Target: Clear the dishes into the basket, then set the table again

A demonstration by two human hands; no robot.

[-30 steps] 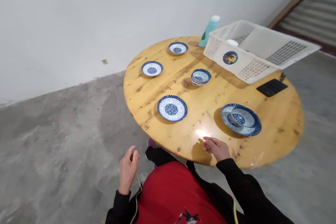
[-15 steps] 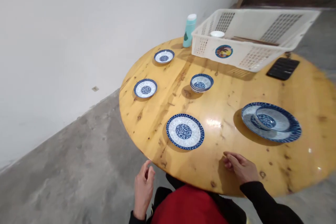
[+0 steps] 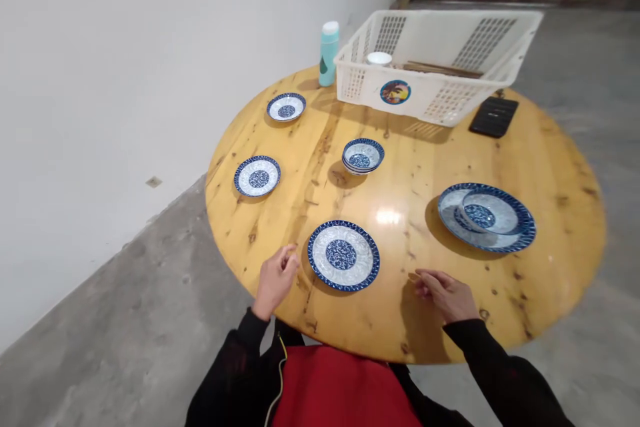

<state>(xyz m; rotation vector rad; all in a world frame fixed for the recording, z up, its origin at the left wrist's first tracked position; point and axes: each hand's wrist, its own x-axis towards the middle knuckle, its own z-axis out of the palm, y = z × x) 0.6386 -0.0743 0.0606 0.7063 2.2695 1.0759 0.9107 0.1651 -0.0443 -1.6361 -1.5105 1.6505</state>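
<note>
My left hand (image 3: 276,278) is over the table edge, just left of the nearest blue-and-white plate (image 3: 343,255). Its fingers are loosely bent with thumb and forefinger apart, and nothing shows in them. On the plate's other side, my right hand (image 3: 445,295) hovers low over the wood, fingers half curled and seemingly holding nothing. Beyond it a bowl (image 3: 487,212) sits on a large oval-looking plate (image 3: 453,219). A small stack of bowls (image 3: 363,155) stands mid-table. Two more dishes, a plate (image 3: 257,177) and a shallow dish (image 3: 287,107), lie along the left side.
A white plastic basket (image 3: 367,93) stands at the back with a white bowl (image 3: 379,59) and chopsticks (image 3: 443,69) inside. Left of it is a turquoise bottle (image 3: 329,57); to its right lies a black phone-like object (image 3: 494,117). A wall (image 3: 100,80) runs along the left.
My left hand has risen from below the table edge to beside the nearest plate. My right hand stays near the same spot on the table. The view has shifted, and the dishes rest in place.
</note>
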